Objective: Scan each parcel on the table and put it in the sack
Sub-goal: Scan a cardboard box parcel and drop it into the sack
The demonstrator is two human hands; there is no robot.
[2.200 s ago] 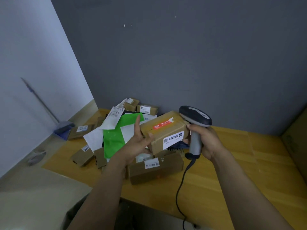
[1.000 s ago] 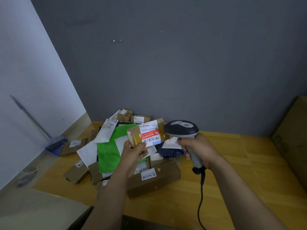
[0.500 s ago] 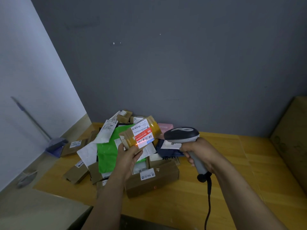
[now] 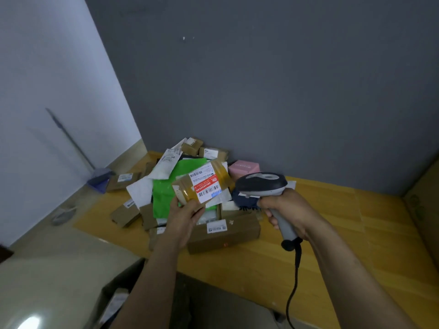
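**Step in hand: scan.** Ref. landmark = long carton (image 4: 223, 231) at the front of the heap on the table (image 4: 332, 245).

- L: left hand (image 4: 184, 216) pinches the taped parcel (image 4: 202, 185) by its lower end. Parcel is off the table, in the air above the carton's left half, with its label (image 4: 206, 187) tilted toward us and the scanner.
- R: right hand (image 4: 287, 210) is wrapped tight round the grip of the barcode scanner (image 4: 261, 184). Scanner head sits above the carton's right end, nose toward the parcel, near but not touching. Cable (image 4: 293, 281) hangs down in front of the carton's right end.
- Obs: small red spot (image 4: 225, 245) on the carton's front face. We see no red line on the label. Our read: the beam may be falling below the barcodes. Can't confirm a scan.
- Other: green mailer (image 4: 166, 188) behind the carton to the left, pink box (image 4: 243, 167) behind it.

**Next (judgement):** raise the scanner nose, or tip the label down into the beam, and hold both steady. After that the left hand takes the parcel to the sack. The dark opening (image 4: 118, 279) in front of and below the carton's left end is prob. the sack, but we can't tell for sure.
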